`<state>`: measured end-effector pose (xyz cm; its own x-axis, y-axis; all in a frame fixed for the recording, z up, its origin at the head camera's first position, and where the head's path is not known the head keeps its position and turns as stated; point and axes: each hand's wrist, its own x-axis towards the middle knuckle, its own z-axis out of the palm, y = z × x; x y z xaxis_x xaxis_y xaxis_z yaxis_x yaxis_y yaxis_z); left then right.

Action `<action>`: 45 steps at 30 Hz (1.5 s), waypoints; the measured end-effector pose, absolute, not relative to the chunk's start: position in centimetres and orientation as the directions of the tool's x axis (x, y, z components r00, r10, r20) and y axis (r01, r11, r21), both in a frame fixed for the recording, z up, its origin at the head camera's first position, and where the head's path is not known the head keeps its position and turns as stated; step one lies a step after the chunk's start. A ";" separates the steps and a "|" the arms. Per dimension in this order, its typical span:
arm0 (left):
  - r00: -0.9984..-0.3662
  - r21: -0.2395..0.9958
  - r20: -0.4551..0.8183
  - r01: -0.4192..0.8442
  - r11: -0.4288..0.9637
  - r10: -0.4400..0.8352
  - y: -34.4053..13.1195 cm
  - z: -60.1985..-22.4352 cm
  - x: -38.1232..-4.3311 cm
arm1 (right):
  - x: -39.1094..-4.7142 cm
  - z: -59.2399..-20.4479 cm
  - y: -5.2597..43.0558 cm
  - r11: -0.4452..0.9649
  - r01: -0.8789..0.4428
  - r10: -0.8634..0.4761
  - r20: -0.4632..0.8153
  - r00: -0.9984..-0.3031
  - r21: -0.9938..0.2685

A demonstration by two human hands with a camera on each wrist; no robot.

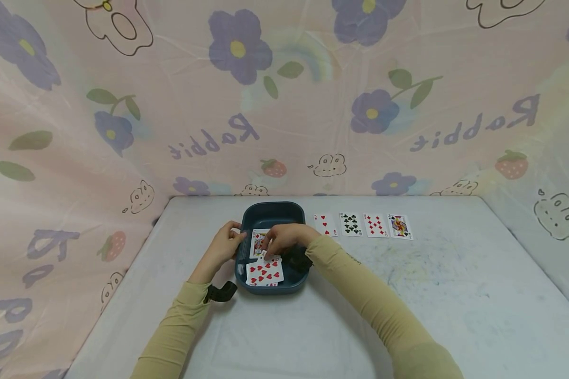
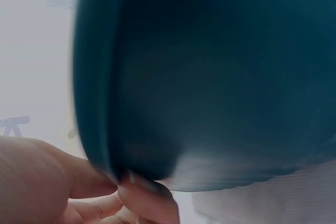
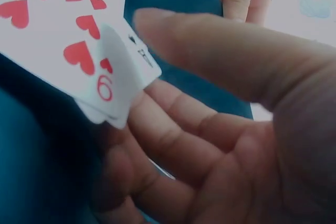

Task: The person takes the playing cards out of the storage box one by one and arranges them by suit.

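Tray (image 1: 273, 215) dark teal; card (image 1: 264, 272) white with red hearts; sleeves (image 1: 374, 302) khaki-yellow; table (image 1: 455, 258) white, smudged blue-green; backdrop (image 1: 313, 102) pale pink, purple and green floral print.

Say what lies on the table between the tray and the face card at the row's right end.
From the tray outward: a hearts card, a clubs card, then a diamonds card before the face card, all shown in the head view.

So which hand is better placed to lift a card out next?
Likely the right hand: its fingers are at the cards inside the tray, while the left hand grips the tray's rim.
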<state>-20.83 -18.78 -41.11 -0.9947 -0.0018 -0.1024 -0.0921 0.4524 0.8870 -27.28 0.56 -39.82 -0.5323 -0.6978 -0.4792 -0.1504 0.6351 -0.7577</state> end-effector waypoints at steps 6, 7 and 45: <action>-0.995 0.888 -0.095 -0.083 0.453 0.004 -18.8 -41.0 -20.9 | -27.3 -40.0 0.6 0.626 -0.159 -0.712 -0.476 -0.516 -0.764; -0.995 0.888 -0.097 -0.085 0.452 0.004 -18.8 -41.0 -20.8 | -27.3 -40.0 0.6 0.623 -0.156 -0.713 -0.474 -0.517 -0.767; -0.996 0.887 -0.089 -0.081 0.454 -0.004 -18.6 -40.9 -20.5 | -28.0 -38.2 5.0 0.387 -0.084 -0.573 -0.168 -0.802 -0.918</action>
